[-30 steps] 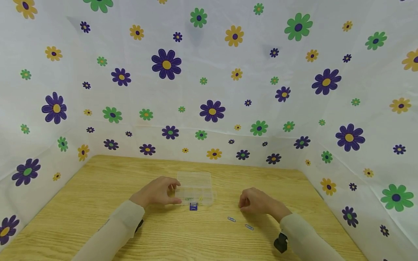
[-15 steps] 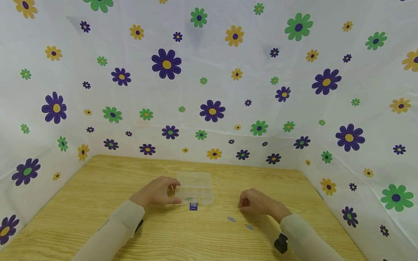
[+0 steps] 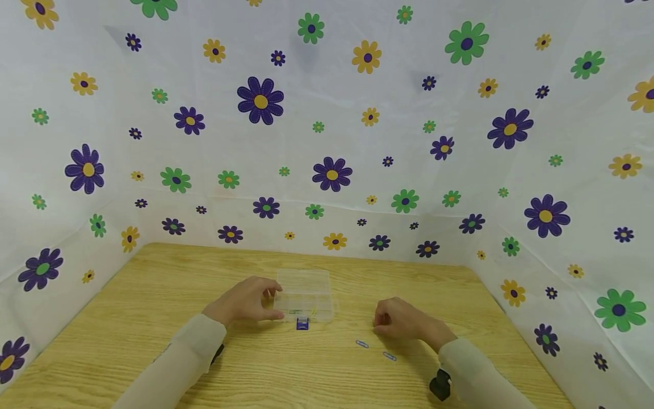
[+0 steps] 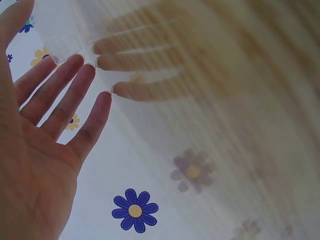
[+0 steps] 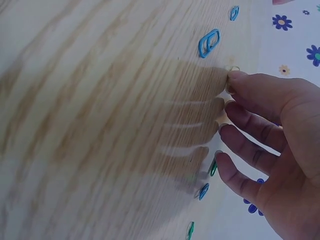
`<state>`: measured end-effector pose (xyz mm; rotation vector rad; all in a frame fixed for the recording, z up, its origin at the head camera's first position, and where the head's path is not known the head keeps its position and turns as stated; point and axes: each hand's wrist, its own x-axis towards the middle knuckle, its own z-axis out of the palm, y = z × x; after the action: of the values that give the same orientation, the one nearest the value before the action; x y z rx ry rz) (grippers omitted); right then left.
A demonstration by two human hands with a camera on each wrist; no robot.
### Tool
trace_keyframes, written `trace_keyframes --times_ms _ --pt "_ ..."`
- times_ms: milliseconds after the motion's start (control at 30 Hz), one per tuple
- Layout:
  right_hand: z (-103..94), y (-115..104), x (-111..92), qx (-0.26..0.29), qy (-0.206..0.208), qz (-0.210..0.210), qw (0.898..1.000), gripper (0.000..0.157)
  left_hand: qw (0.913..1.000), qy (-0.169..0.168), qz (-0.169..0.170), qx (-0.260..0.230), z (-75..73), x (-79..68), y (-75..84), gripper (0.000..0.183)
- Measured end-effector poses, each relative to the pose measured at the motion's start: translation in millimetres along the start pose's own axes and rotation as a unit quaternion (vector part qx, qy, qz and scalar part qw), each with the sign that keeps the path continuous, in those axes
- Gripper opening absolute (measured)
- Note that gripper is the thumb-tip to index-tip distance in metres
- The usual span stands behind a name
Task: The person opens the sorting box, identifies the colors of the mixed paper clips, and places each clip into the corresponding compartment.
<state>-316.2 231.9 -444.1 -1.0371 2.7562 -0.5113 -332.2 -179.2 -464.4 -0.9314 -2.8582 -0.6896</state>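
A clear plastic compartment box (image 3: 304, 298) stands on the table with its lid folded back and a blue latch (image 3: 303, 324) at the front. Bits of green and yellow show in its front compartments. My left hand (image 3: 247, 300) touches the box's left side, its fingers fairly straight in the left wrist view. Right of the box, my right hand (image 3: 403, 319) rests at the tabletop. In the right wrist view its thumb and forefinger pinch a pale, gold-looking paper clip (image 5: 235, 68), mostly hidden. Blue paper clips (image 3: 362, 344) lie nearer the person.
The wood-grain table (image 3: 286, 369) ends at flowered white sheets (image 3: 357, 142) at the back and sides. Beneath the right hand, a green paper clip (image 5: 213, 167) and another blue clip (image 5: 204, 191) show in the right wrist view.
The right hand has shifted very slightly toward the person. The left hand, the box and the two blue paper clips in the head view stay where they were.
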Motion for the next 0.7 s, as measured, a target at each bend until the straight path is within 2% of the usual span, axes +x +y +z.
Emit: trace_keyframes --times_ms 533,700 --pt "-9.4 -12.4 11.1 0.002 0.018 -0.053 0.998 0.006 1.0000 0.000 0.001 0.002 -1.7 -1.7 3.6 0.066" --pt "-12.0 -16.1 14.7 0.003 0.016 -0.049 0.999 0.007 1.0000 0.000 0.003 0.000 -2.1 -1.4 2.2 0.066"
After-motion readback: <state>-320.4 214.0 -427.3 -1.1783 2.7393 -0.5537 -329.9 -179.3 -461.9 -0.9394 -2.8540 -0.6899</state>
